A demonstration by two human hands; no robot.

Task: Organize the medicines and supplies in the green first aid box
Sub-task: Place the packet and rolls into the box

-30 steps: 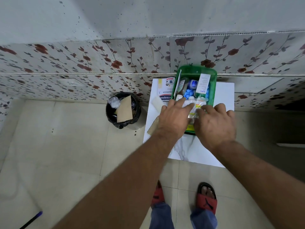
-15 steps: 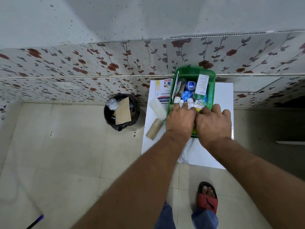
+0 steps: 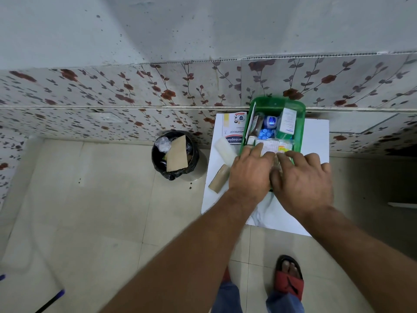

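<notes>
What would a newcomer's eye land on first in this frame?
Two bare hands, left and right, pressed side by side into the near end of the green first aid box on a white table against the floral-tiled wall. Left of the table, a black bin holds cardboard.

**Count of items in view**

One green first aid box (image 3: 299, 132). One white bench (image 3: 316, 134). Beside the box: one plaster packet (image 3: 234, 129), one white roll (image 3: 225, 151), one tan roll (image 3: 218, 178). One black bin (image 3: 174, 154). Two hands: left (image 3: 250, 170), right (image 3: 302, 184). One red sandal (image 3: 288, 281) in plain sight.
</notes>
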